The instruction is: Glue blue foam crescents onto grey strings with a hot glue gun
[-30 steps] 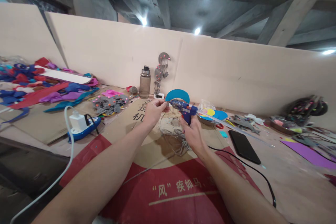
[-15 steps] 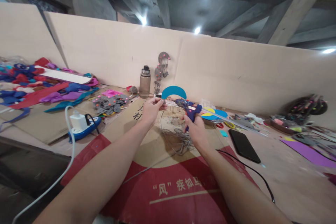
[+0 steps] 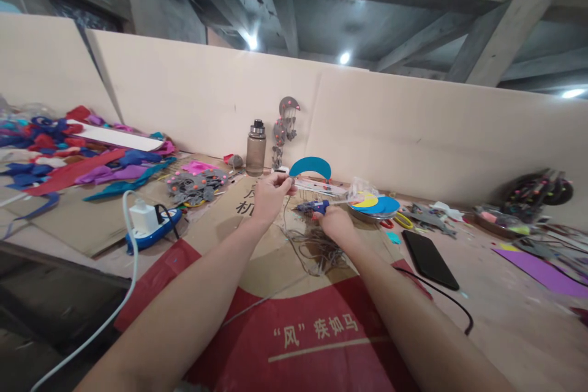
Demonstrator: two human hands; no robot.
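My left hand (image 3: 274, 196) is closed, thumb and fingers pinching a small grey piece (image 3: 291, 182). A thin grey cord hangs down below these fingers. Just right of the fingertips stands a blue crescent (image 3: 311, 166); whether they touch it I cannot tell. In my right hand (image 3: 337, 223) is a dark blue glue gun (image 3: 316, 206), its nozzle pointing left over the cardboard. A clear glue stick sticks out of the gun's back end. Under both hands lies a loose tangle of grey cord (image 3: 316, 251) on the printed cardboard (image 3: 257, 257).
A bottle (image 3: 256, 150) and a grey hanging ornament (image 3: 282, 128) stand by the back board. To the left are a blue power strip (image 3: 158, 229), grey cutouts (image 3: 195, 187) and coloured felt scraps (image 3: 92, 162). A phone (image 3: 430, 259) and a bowl with yellow and blue pieces (image 3: 376, 205) lie right.
The glue gun has come down and a little left, from a raised tilt to nearly level over the cardboard. My left hand keeps its pinch, and the view has shifted slightly.
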